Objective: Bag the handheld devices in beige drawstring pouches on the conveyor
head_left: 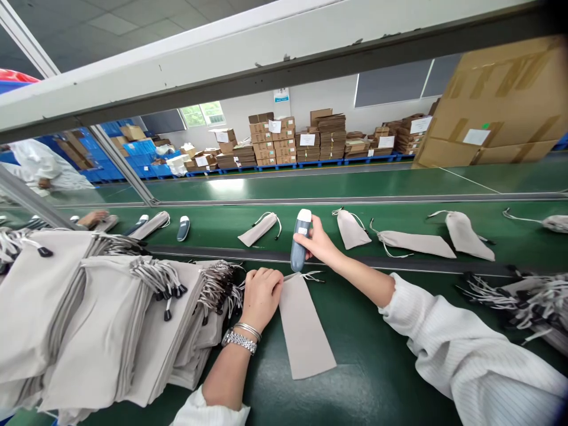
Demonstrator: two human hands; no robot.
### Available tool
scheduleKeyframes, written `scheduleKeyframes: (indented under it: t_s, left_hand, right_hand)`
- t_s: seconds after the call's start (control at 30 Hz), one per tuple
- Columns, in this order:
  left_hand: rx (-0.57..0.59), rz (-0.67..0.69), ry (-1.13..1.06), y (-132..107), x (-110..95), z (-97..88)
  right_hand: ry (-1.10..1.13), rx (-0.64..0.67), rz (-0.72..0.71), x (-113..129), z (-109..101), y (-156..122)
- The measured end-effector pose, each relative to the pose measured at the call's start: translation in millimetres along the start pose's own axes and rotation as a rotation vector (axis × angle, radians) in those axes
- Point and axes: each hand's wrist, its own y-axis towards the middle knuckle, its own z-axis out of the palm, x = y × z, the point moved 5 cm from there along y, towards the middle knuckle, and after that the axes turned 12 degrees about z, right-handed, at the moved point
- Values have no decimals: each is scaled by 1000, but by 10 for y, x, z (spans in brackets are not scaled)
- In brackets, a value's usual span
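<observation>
Between the fingers and thumb of my right hand (317,239) is a blue-grey oblong device (302,239) with a white top end, held upright. Its lower end is at the mouth of a flat beige drawstring pouch (306,331); whether it has entered the mouth I cannot tell. My left hand (262,293), wearing a watch, is closed on the pouch's upper left corner. White cords with dark ends stick out on the pouch's right side. Left of my left hand lie thick stacks of similar pouches (115,331).
On the green conveyor (213,231) beyond lie another device (183,228) and several pouches, including one (350,229) right of my hand. More corded pouches (528,302) lie at right. A metal beam (266,65) crosses overhead. A co-worker's hand (92,219) is far left.
</observation>
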Motion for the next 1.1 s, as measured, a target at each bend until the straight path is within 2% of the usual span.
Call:
scheduleKeyframes:
  t_s: [0.1,0.17,0.3,0.43,0.53,0.6,0.67,0.73,0.8,0.9,0.97,1.0,1.03,1.1]
  left_hand:
    - [-24,27,-116,-13,-94,-56]
    - [-70,26,-200,-24,-134,-107]
    - [-225,-11,-320,-34,-181,-222]
    - [-459,-115,-608,-55,-137,-321]
    - [-592,-267,-819,-108,-13,-409]
    - [-680,-334,-883,-150,64,-499]
    - [-715,-342,-894,-168,84,-554]
    - [-683,-336,-911,-158,52,-505]
    - [-551,-312,-869,-125,-25,-354]
    - [-154,-152,-554,-83,-194,-54]
    - [87,-9,-321,-106,-251,117]
    - [138,29,-259,-120,-230,167]
    - [168,52,-225,-124,-183,205]
    - [230,104,-223,-98,-65,285]
  right_hand:
    - [14,45,-61,89,58,-114]
    - [-17,119,-89,141,116,-183]
    - [-175,382,-46,198,277,-328]
    - [-258,668,28,248,358,-476]
    - [-150,729,63,395,232,-555]
    - [7,694,47,582,69,-628]
    - [158,633,4,796,-114,-730]
    - [260,540,-60,985,-293,-826]
    - [338,369,-171,1129,-491,-869]
    - [352,-78,-409,1247,-835,-872]
    - [205,-353,-541,1274,-993,-863]
    - [77,-426,-575,1274,-1026,-830]
    - [-86,-413,-586,1263,-1017,-765]
    - [-386,-233,-538,1162,-948,-579]
